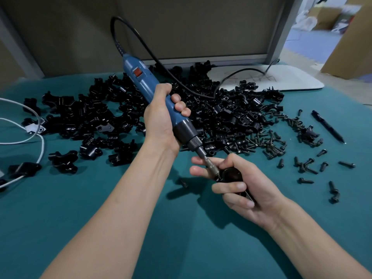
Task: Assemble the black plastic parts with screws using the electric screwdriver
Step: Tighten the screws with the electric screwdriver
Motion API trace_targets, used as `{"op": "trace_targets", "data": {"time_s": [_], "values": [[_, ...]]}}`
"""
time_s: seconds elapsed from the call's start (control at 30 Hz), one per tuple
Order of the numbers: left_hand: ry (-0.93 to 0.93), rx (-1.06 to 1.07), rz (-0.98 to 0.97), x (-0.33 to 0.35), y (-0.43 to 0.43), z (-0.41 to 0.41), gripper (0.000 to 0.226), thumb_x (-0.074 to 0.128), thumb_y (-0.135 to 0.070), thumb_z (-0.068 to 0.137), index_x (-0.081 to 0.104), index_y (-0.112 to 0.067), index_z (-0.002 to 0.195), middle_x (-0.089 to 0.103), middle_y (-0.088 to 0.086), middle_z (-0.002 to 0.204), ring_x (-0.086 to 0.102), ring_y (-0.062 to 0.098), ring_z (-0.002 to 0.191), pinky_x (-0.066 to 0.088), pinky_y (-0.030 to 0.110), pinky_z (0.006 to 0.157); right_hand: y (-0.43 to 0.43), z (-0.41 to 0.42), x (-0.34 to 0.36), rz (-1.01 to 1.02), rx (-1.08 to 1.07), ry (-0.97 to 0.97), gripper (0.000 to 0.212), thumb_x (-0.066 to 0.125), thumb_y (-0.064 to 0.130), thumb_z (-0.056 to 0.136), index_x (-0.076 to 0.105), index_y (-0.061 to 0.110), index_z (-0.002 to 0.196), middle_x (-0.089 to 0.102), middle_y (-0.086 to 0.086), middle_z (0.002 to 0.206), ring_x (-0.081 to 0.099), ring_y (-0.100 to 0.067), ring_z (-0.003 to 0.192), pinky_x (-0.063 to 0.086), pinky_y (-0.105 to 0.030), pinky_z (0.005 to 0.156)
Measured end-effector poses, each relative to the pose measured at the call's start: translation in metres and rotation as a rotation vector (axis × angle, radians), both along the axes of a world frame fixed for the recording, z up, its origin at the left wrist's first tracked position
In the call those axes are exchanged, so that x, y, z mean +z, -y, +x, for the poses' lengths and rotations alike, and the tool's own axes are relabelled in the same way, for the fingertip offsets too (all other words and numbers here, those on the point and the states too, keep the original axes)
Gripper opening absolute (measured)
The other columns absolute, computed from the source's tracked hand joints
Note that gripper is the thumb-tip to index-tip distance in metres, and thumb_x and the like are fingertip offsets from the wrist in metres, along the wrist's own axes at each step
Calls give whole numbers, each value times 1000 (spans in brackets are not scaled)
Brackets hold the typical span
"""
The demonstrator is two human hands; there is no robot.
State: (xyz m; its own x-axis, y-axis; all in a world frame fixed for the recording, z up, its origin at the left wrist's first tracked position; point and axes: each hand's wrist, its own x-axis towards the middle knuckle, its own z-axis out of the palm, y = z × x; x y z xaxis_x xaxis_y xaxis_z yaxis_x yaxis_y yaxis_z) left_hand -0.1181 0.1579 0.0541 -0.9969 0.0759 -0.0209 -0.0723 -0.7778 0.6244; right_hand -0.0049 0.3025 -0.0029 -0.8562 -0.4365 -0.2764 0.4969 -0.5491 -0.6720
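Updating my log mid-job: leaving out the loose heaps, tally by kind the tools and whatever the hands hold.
Electric screwdriver, in left hand: 1
Black plastic part, in right hand: 1
Pen: 1
Total: 3

A: Location type?
B: Small assembly workshop. It is indicated by black plastic parts (201, 109) heaped on a green cloth (100, 208), with loose screws (271, 141) and a corded electric screwdriver (149, 85).
A: Surroundings?
B: Cardboard boxes (327, 16) are seen behind.
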Motion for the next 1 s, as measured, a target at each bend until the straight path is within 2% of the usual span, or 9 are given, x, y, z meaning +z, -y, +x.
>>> {"op": "trace_targets", "data": {"time_s": [0.13,0.37,0.53,0.77,1.0], "values": [[4,-18,23,-2,-3,1,18,57,-14,95,46,-18,81,46,-6,60,40,5,45,39,18,41,-3,2,-1,-121,26,36,43,51,14,84,76,2,117,73,-13,122,33,-4,36,30,-12,26],[10,-8,71,-4,-4,2,18,58,-15,95,46,-18,81,47,-6,61,40,5,46,40,18,43,-7,1,-1,-322,29,122,41,52,5,86,69,-7,121,73,-18,115,30,-2,40,33,-14,25],[1,18,89,-3,-6,4,18,58,-16,95,46,-17,82,47,-5,62,41,5,46,40,18,43,-9,3,-1,-399,12,122,48,66,-3,78,64,-11,125,72,-23,117,36,-4,38,36,-16,26],[3,34,84,-3,-7,5,18,58,-16,94,46,-17,82,47,-5,61,41,6,47,40,19,43,-9,3,-3,-397,19,107,44,63,-2,81,65,-11,124,69,-24,124,30,-2,42,36,-15,27],[90,-36,41,-9,-5,-1,20,58,-15,93,44,-19,79,46,-6,58,39,5,43,38,18,40,-3,4,-3,-85,5,13,43,47,13,85,76,4,115,72,-13,125,34,-4,35,31,-12,27]]}}
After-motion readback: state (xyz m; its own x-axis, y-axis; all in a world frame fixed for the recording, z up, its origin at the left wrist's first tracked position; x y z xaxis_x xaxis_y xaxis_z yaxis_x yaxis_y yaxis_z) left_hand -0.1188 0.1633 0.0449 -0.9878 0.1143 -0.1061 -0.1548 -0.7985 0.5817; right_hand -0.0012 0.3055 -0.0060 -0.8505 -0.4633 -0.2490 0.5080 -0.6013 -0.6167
